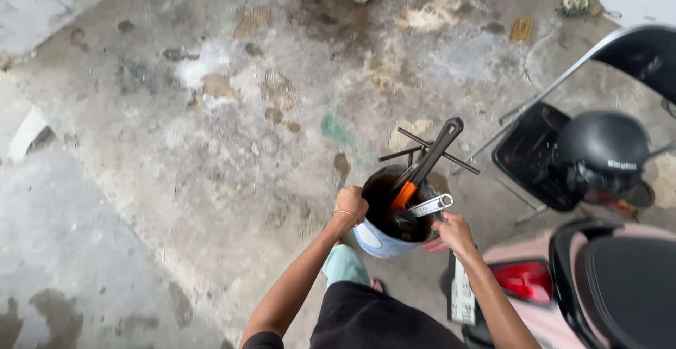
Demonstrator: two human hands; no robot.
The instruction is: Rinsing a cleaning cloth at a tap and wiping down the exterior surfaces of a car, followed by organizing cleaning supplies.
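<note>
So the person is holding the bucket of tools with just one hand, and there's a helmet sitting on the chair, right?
Not quite. In the head view both hands hold the bucket: the left hand grips its rim on one side and the right hand grips the other. The rest is right: tools stick out of the bucket, and a dark helmet sits on the chair.

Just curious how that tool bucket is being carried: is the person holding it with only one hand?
No: the left hand and the right hand each grip the rim of the bucket on opposite sides.
</note>
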